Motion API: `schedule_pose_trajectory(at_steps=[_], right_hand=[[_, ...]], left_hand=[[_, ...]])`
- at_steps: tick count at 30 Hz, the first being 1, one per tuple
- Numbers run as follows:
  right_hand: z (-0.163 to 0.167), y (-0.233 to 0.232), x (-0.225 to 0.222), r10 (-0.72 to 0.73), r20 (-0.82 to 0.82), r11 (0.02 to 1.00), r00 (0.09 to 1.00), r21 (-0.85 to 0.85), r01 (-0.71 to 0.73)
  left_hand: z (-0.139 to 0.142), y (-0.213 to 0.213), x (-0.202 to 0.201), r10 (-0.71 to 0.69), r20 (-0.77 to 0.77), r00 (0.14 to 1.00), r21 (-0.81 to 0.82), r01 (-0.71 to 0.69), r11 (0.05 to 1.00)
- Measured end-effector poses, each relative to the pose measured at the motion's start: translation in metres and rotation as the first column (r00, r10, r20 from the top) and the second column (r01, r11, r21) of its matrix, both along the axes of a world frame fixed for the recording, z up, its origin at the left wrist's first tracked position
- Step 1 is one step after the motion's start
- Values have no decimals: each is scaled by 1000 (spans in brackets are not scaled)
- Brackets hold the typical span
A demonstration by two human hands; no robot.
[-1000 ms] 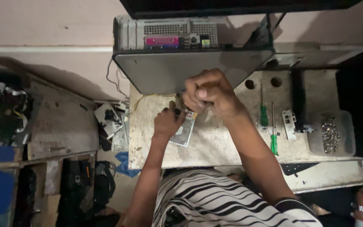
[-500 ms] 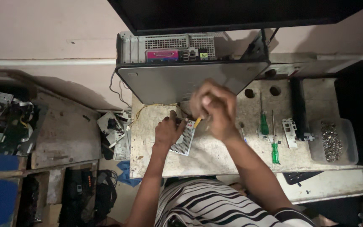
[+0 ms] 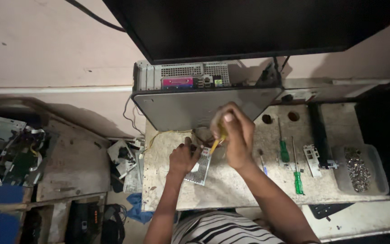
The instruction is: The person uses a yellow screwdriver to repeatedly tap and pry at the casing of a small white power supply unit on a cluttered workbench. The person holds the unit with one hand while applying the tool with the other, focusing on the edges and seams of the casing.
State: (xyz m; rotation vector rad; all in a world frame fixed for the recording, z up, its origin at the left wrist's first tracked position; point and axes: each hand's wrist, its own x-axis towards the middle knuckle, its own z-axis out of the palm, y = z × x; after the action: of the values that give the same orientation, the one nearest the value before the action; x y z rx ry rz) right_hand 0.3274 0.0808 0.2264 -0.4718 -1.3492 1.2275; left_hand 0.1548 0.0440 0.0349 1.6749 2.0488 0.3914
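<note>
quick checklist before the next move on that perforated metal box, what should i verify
1. Left hand steadies the small perforated grey metal box: ok.
2. Right hand grips the yellow-handled tool: ok.
3. Tool tip seated on the box: cannot tell, hidden by the hands.
4. Yellow wires away from the tool: ok.
5. Green-handled screwdrivers within reach on the worn bench top: ok.

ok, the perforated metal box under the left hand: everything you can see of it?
The perforated metal box is a small, flat, silver-grey case with a mesh-like top, and it looks like sheet metal. It lies flat on the worn bench top, angled slightly, in front of the grey desktop computer case. The left hand rests on its upper left part. The right hand holds a yellow-handled tool at its top edge. Yellow wires run off to its left; whether they join it is unclear.
</note>
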Motion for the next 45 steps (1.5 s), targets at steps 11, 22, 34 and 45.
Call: schedule_pose_trajectory(at_steps=[11, 22, 34, 45], right_hand=[[-22, 36, 10, 547, -142, 832, 825, -16, -555], [-17, 21, 10, 451, -74, 889, 889, -56, -455], [-1, 5, 4, 208, -36, 973, 978, -91, -210], [-6, 33, 10, 449, -141, 887, 882, -51, -460]], left_hand=[[0, -2, 1, 0, 7, 1000, 45, -1, 999], [3, -1, 1, -4, 51, 999, 35, 2, 999], [9, 0, 2, 0, 21, 1000, 15, -1, 1000], [3, -1, 1, -1, 81, 997, 39, -2, 999]])
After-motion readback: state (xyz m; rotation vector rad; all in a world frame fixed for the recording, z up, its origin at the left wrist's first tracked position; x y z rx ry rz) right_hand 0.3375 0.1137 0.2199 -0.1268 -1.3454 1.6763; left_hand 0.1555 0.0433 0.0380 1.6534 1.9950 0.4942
